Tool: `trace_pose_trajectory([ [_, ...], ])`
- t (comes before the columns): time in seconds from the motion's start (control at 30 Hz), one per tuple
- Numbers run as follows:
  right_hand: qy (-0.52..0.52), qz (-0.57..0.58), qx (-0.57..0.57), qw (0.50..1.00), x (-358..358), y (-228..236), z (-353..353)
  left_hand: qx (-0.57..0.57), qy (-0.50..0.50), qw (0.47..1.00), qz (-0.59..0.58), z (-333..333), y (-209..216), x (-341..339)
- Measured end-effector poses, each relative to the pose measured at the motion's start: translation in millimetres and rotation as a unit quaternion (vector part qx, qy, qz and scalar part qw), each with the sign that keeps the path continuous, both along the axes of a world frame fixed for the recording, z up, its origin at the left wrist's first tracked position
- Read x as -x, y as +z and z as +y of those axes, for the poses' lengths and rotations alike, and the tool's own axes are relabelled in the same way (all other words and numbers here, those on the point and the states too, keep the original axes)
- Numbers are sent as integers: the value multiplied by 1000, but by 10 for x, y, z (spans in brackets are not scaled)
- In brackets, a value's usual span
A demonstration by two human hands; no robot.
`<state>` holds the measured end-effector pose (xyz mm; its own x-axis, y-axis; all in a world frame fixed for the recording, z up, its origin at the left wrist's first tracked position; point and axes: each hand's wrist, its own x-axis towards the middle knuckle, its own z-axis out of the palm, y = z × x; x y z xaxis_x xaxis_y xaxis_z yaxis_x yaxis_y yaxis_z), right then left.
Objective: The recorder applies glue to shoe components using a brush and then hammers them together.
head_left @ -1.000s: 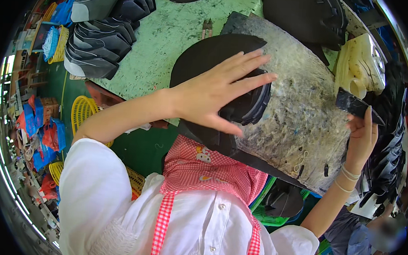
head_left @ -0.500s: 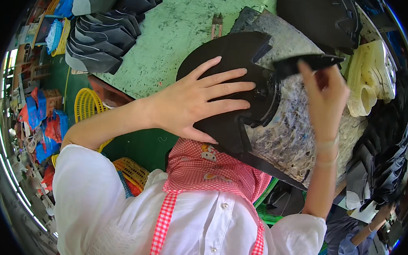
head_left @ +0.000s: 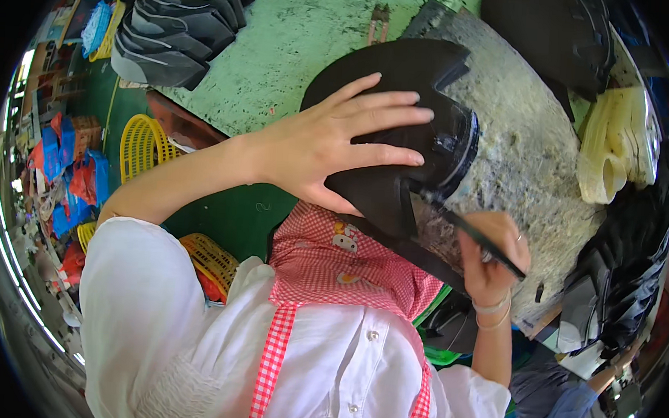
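Observation:
A black curved sheet piece, notched along its right side and resembling a shoe upper, lies on a worn grey board. My left hand rests flat on this piece with its fingers spread. A shiny, wet-looking band shows along the middle of the notched edge. My right hand grips a long, flat black tool, whose exact kind I cannot make out. Its far end is at the lower notch of the piece, close to the edge; whether it touches is unclear.
Stacked dark pieces sit at the far left of the green table. Small pincers lie beyond the board. At right are a cream-coloured container and more black pieces. A yellow basket stands at left. Another person is at lower right.
My right hand has swung toward me with the black tool, from beside the upper notch to the lower one. My left hand stays spread on the black piece; the view has shifted slightly.

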<state>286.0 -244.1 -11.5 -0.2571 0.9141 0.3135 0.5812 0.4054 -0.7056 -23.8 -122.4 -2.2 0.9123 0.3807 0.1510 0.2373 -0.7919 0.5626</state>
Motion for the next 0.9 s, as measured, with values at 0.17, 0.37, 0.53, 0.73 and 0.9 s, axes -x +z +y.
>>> trace_pose_trajectory([
  [0.17, -82, -47, -1, 995, 394, 475, 907, 23, 27, 993, -110, 12, -122, 45],
  [0.37, 169, -54, -96, 979, 643, 694, 869, 20, 42, 987, -154, 20, -251, 70],
  [0.53, -95, -130, -62, 985, 732, 535, 1399, 14, 28, 988, -154, 54, -256, 70],
  [0.73, -71, -17, -83, 994, 272, 381, 1237, 10, 39, 988, -151, 50, -236, 55],
  [0.9, 249, -53, 73, 964, 56, 331, 300, 11, 36, 992, -118, 55, -178, 59],
])
